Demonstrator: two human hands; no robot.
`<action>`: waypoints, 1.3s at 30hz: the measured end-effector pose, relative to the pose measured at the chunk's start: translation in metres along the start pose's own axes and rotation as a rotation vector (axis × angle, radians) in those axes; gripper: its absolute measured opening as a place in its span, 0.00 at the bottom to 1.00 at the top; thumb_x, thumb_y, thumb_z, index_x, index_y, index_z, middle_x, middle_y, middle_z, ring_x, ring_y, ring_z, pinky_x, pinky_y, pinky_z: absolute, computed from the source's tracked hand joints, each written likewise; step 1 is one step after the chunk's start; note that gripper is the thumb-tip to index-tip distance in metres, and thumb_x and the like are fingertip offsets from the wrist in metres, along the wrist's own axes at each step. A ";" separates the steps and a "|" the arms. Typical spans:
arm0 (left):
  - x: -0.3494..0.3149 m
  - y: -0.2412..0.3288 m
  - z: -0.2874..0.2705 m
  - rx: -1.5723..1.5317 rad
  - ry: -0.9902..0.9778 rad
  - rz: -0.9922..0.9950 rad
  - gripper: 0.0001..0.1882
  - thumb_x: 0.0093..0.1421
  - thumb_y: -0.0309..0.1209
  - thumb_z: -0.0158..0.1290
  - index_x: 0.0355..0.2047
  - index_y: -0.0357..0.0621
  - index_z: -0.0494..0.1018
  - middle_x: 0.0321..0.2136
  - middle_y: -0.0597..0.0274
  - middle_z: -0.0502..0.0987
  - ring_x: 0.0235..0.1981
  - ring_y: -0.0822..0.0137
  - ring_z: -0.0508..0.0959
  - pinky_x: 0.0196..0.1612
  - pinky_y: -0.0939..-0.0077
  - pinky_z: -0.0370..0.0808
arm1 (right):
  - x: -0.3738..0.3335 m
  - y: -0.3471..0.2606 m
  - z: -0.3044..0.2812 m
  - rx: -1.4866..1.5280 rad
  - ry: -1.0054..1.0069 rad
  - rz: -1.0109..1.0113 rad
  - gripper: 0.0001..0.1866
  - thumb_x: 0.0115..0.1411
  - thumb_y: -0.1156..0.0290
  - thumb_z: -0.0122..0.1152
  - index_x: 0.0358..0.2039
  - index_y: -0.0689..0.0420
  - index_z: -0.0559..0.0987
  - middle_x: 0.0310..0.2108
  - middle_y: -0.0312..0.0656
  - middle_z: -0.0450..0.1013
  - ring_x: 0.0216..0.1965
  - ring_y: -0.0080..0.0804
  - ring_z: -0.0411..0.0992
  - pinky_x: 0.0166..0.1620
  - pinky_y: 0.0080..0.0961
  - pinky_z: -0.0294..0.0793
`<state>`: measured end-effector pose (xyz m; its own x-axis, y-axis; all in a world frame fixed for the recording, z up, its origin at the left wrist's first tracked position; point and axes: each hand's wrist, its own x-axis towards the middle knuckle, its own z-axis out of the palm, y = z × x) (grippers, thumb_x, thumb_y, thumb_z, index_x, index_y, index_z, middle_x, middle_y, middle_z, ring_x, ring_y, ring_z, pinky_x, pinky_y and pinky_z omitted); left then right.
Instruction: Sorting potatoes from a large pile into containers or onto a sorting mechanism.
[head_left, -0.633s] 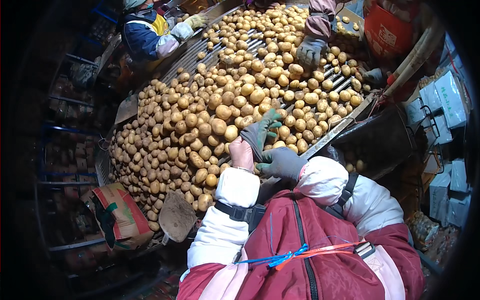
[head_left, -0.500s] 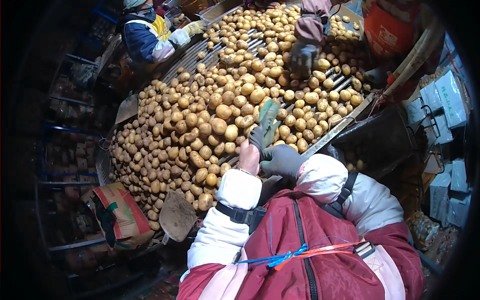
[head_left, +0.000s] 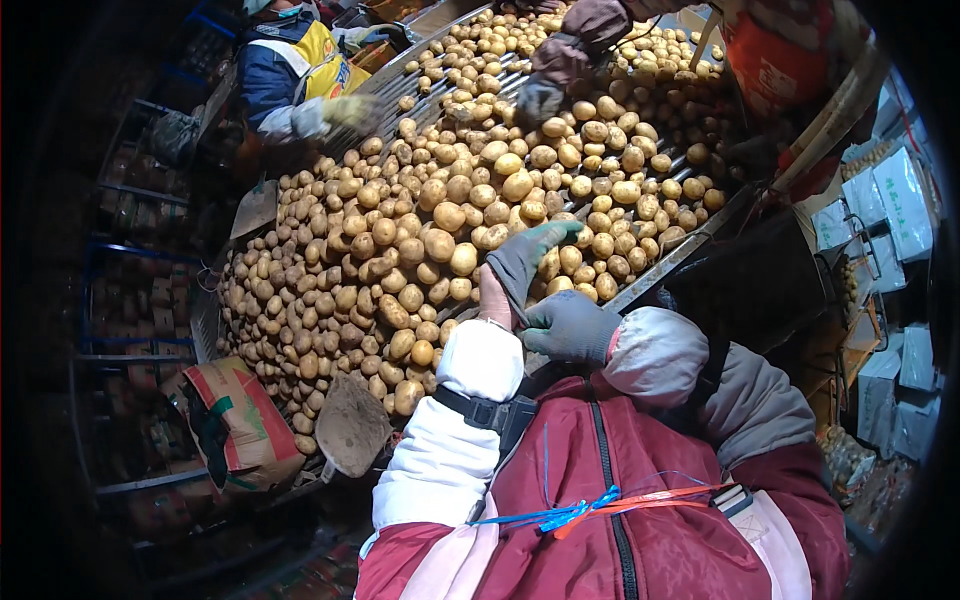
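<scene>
- Left hand [head_left: 525,257]: fingers extended toward 2 o'clock, gripping nothing.
- Right hand [head_left: 572,328], at its 5 o'clock: curled, pinching left glove [head_left: 511,266] at cuff.
- Potatoes [head_left: 438,243]: 9 o'clock.

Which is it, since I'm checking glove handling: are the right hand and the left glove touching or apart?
Touching. The head view shows the right hand at the wrist end of the left glove, whose fabric stretches toward it.
</scene>
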<state>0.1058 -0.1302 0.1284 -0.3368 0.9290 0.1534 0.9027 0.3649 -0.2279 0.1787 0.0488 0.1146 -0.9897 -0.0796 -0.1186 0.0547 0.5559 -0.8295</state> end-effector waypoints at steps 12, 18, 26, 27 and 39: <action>0.080 -0.034 0.131 -0.381 0.346 0.095 0.13 0.59 0.28 0.52 0.44 0.41 0.78 0.41 0.49 0.80 0.41 0.54 0.80 0.47 0.65 0.77 | -0.002 -0.006 0.003 -0.014 -0.019 -0.073 0.15 0.54 0.56 0.59 0.28 0.55 0.83 0.26 0.51 0.77 0.31 0.51 0.76 0.38 0.48 0.73; 0.026 -0.013 -0.001 -0.043 -0.448 -0.088 0.07 0.54 0.32 0.55 0.23 0.49 0.81 0.23 0.57 0.80 0.26 0.56 0.82 0.33 0.64 0.78 | -0.012 -0.002 -0.009 -0.011 0.038 -0.101 0.14 0.55 0.58 0.61 0.29 0.56 0.83 0.25 0.50 0.77 0.28 0.49 0.76 0.35 0.43 0.74; 0.082 -0.032 0.057 -1.073 -0.247 -0.383 0.21 0.64 0.36 0.48 0.57 0.45 0.70 0.44 0.54 0.79 0.44 0.59 0.79 0.49 0.70 0.75 | -0.009 -0.017 -0.009 0.134 0.022 -0.045 0.16 0.55 0.56 0.61 0.37 0.51 0.85 0.32 0.49 0.80 0.35 0.50 0.78 0.41 0.43 0.76; 0.107 -0.026 0.087 -1.904 -0.013 -0.580 0.23 0.74 0.36 0.37 0.66 0.48 0.62 0.54 0.57 0.75 0.53 0.65 0.76 0.57 0.74 0.70 | -0.012 -0.015 -0.010 0.143 0.051 -0.020 0.15 0.55 0.56 0.61 0.36 0.51 0.85 0.31 0.49 0.79 0.34 0.49 0.78 0.41 0.43 0.76; 0.163 0.002 0.070 -1.982 -0.190 -0.688 0.30 0.70 0.53 0.43 0.52 0.36 0.74 0.36 0.52 0.82 0.41 0.65 0.79 0.53 0.76 0.69 | -0.035 0.001 -0.025 0.218 0.242 0.111 0.14 0.57 0.58 0.62 0.32 0.56 0.83 0.29 0.52 0.78 0.32 0.51 0.77 0.37 0.42 0.74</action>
<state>0.0340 0.0261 0.0851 -0.5611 0.7455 -0.3597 -0.3829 0.1515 0.9113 0.2098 0.0734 0.1314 -0.9774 0.1849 -0.1030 0.1646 0.3583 -0.9190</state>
